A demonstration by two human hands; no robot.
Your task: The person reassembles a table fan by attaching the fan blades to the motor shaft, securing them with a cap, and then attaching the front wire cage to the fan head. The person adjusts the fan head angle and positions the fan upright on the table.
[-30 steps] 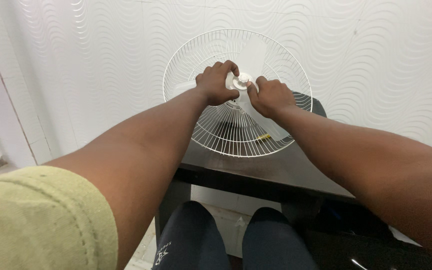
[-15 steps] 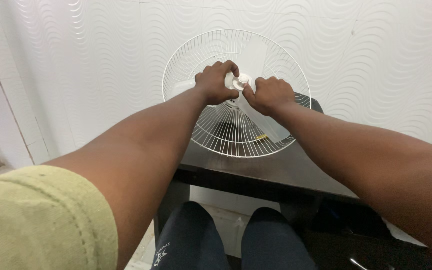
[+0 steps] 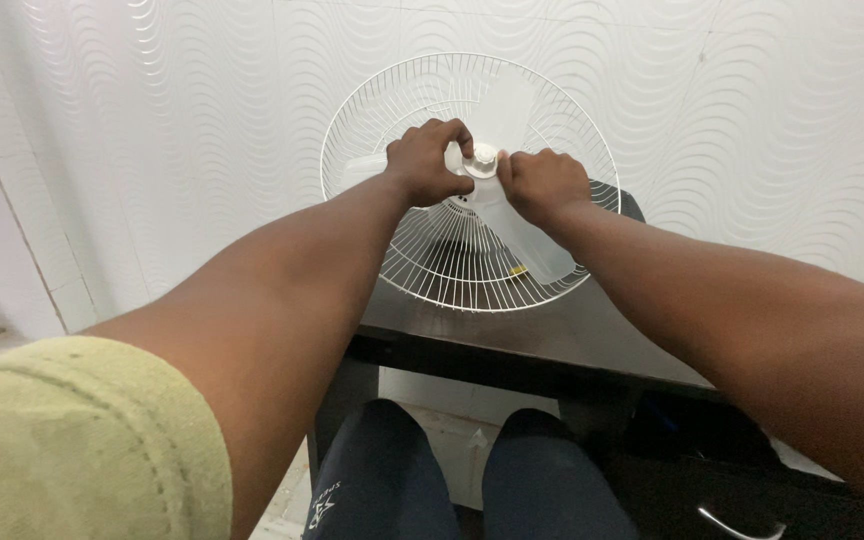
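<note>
Gripping the fan hub from nine o'clock, left hand (image 3: 426, 160) curled tight round the hub and the root of a translucent blade (image 3: 524, 232); at centre, small white spinner cap (image 3: 482, 156) standing proud on the shaft; from three o'clock, right hand (image 3: 542, 184) closed in a loose fist, thumb and forefinger pressed against the cap. Behind both, round white wire guard (image 3: 392, 262), thin radial spokes, propped upright on a dark glossy table (image 3: 552, 340) against a wavy embossed wall (image 3: 152, 120). Likely risks: smooth plastic cap slipping under the fingers, thin blade flexing or cracking under the hold, unsteady guard tipping on the slick tabletop
</note>
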